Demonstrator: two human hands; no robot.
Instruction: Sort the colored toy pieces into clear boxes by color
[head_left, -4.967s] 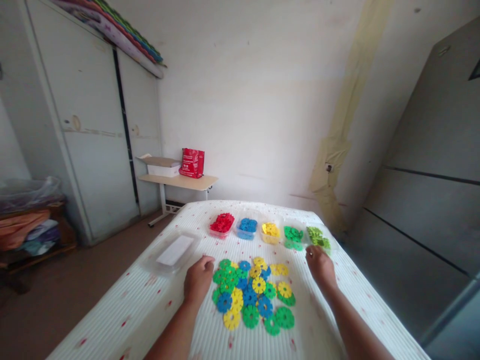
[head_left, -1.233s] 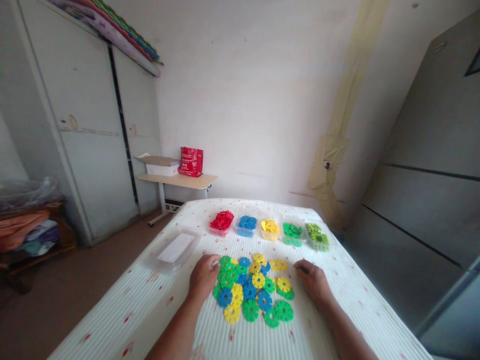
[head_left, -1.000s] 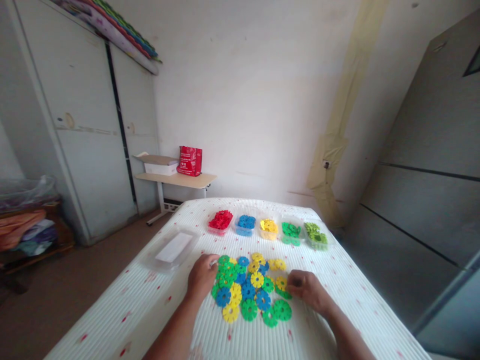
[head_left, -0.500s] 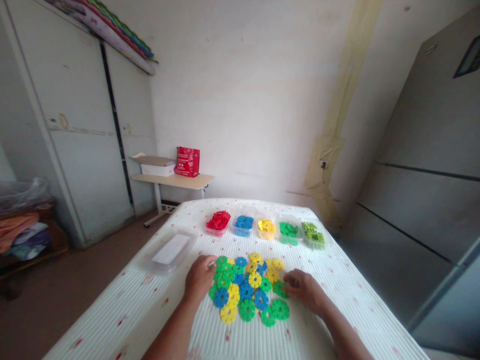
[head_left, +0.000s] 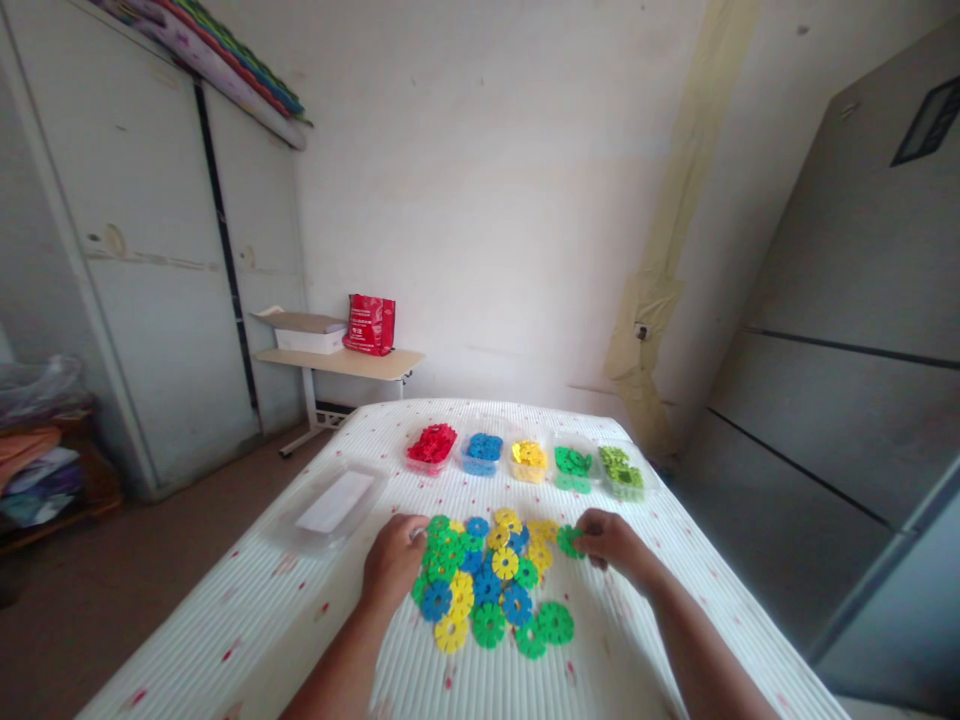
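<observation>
A pile of flower-shaped plastic discs (head_left: 487, 586) in green, blue and yellow lies on the table in front of me, some overlapping. At its right side, my right hand (head_left: 611, 548) pinches a green disc (head_left: 568, 541) between thumb and fingers, a little apart from the pile. My left hand (head_left: 392, 563) rests against the pile's left edge, beside the green discs (head_left: 445, 550). Its fingers are curled in, and whatever they may hold is hidden.
Behind the pile stands a row of clear tubs with red pieces (head_left: 433, 444), blue pieces (head_left: 482, 448), yellow pieces (head_left: 529, 454), green pieces (head_left: 574, 461) and light green pieces (head_left: 619, 468). A clear lid (head_left: 304, 538) lies at the left on the patterned tablecloth (head_left: 247, 625).
My right hand has moved away from me and now holds a green disc lifted off the pile's right side. The left hand has stayed at the left edge. The view has shifted slightly.
</observation>
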